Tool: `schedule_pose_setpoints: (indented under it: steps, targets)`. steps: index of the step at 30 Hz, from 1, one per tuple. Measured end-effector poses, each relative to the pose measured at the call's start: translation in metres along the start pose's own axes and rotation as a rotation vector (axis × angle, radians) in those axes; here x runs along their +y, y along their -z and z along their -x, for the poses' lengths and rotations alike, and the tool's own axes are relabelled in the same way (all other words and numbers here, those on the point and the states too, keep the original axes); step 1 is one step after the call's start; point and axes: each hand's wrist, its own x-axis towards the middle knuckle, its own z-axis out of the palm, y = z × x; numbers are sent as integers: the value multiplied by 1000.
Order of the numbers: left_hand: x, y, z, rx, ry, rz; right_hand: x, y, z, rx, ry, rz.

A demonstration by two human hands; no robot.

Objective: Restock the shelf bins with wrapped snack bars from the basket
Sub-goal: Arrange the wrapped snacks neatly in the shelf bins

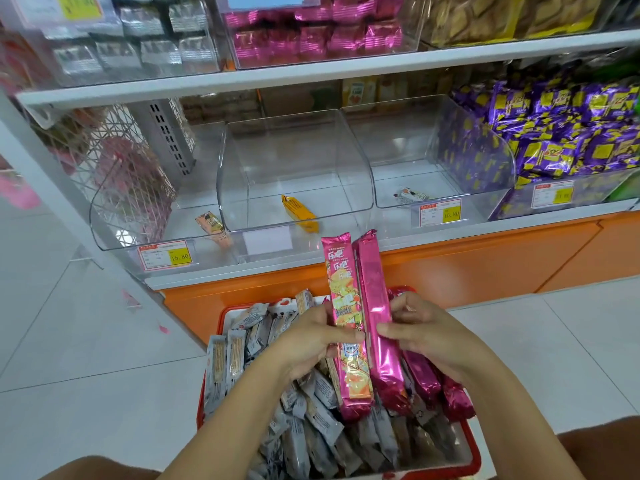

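A red basket [476,455] sits low in front of me, filled with several grey-wrapped snack bars [318,420]. My left hand [311,336] grips a long pink bar with yellow print [343,306], held upright above the basket. My right hand [424,327] holds a plain magenta long bar [372,289] beside it, with more magenta bars [422,379] under its fingers. On the lower shelf stand clear bins: the left bin [114,237] has one peach bar [211,223], the middle bin [294,157] one yellow bar [299,213], the right bin [415,140] one small pale bar [412,195].
A bin of purple-and-yellow packets [561,140] fills the shelf's right end. The upper shelf carries bins of silver packets [138,39], magenta packets [311,32] and yellow biscuits [485,15]. Price tags [440,211] hang on the bin fronts. An orange base panel [450,265] runs under the shelf.
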Motion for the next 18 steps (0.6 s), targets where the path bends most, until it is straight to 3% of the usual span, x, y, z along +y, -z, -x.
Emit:
schedule_pose_setpoints:
  steps: [4, 9, 18]
  targets:
    - [8, 1, 6, 55, -68, 25, -9, 0, 10, -19, 93, 35]
    - [19, -3, 13, 43, -111, 139, -16, -8, 14, 207, 148, 66]
    - [37, -17, 19, 69, -203, 213, -22, -18, 18, 419, 400, 199]
